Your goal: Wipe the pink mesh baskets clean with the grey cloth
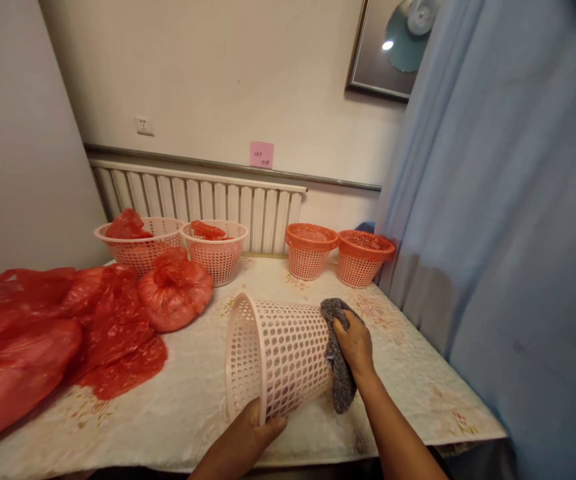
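Note:
A pale pink plastic wastebasket [293, 340] with round holes is tipped on its side, its mouth facing left. My left hand [251, 430] grips its rim at the lower front, with the thumb outside and the other fingers mostly hidden. My right hand [355, 340] is closed on a dark grey cloth [341, 373] and presses it against the basket's base on the right. Part of the cloth hangs down below the hand. Whether the basket touches the table beneath it I cannot tell.
Filled red plastic bags [175, 290] cover the table's left side. Behind them stand two pale baskets [218, 260] with red bags inside. Two baskets with red liners, one [311, 257] left of the other [363, 263], stand at the back right. A blue curtain [493, 200] borders the right edge.

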### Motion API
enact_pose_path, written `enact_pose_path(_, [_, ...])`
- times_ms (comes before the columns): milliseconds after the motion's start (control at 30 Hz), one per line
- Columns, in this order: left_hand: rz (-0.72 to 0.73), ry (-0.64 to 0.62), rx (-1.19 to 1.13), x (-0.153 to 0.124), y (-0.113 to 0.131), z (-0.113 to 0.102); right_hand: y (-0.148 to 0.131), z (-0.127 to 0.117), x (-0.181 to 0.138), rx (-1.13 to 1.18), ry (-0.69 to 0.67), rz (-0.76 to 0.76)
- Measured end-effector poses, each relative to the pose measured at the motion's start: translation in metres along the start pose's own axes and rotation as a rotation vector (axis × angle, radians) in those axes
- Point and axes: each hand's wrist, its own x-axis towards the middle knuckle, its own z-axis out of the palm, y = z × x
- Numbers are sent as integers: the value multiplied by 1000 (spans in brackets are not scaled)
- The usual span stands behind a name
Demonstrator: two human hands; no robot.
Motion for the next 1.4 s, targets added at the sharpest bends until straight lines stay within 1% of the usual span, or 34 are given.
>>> enact_pose_path(67, [23, -24, -1, 0, -2, -2, 13, -3, -4, -6, 34, 50])
enact_pose_path(133, [35, -39, 2, -1, -3, -3, 20, -3, -16, -11, 76, 101])
enact_pose_path(200, [19, -38, 24, -2, -4, -3, 21, -1, -32, -5, 129, 135])
enact_pose_path(267, [-7, -24, 53, -3, -6, -3, 15, 4, -51, 32, 169, 122])
enact_pose_path(333, [-8, -19, 64, -2, -7, -3, 1, 8, -69, 98, 178, 70])
enact_pose_path(400, [16, -29, 54, 0, -7, -3, -18, 10, -86, 163, 156, -1])
enact_pose_path(467, [36, -34, 47, 2, -5, -2, -43, 8, -99, 214, 114, -90])
enact_pose_path(567, [42, -7, 66, 2, 0, 0, -80, 0, -112, 256, 22, -247])
enact_pose_path(667, [31, 12, 112, 0, 7, 2, -109, -8, -112, 261, -45, -350])
enact_pose_path(767, [5, 9, 158, -5, 7, 2, -125, -11, -97, 258, -65, -374])
enact_pose_path(933, [-39, 6, 154, -13, -9, 2, -130, -12, -63, 216, -76, -337])
enact_pose_path(1000, [-38, -22, 113, -15, -10, 3, -130, -12, -58, 198, -80, -332])
enact_pose_path(1100, [-23, -109, -26, -12, 0, 3, -128, -13, -63, 195, -83, -340])
enact_pose_path(1133, [-6, -99, -75, -9, 5, 2, -127, -14, -67, 198, -86, -338])
enact_pose_path(1167, [24, -64, -120, -6, 9, 2, -126, -14, -71, 201, -92, -335])
enact_pose_path(1267, [136, 113, -240, 7, 21, 2, -122, -17, -81, 211, -106, -328])
enact_pose_path(1300, [163, 153, -294, 11, 25, 3, -120, -18, -84, 218, -108, -329])
enact_pose_path(1333, [178, 176, -355, 15, 27, 5, -118, -19, -85, 227, -111, -330])
enact_pose_path(1400, [166, 181, -468, 20, 31, 9, -112, -20, -84, 244, -116, -325])
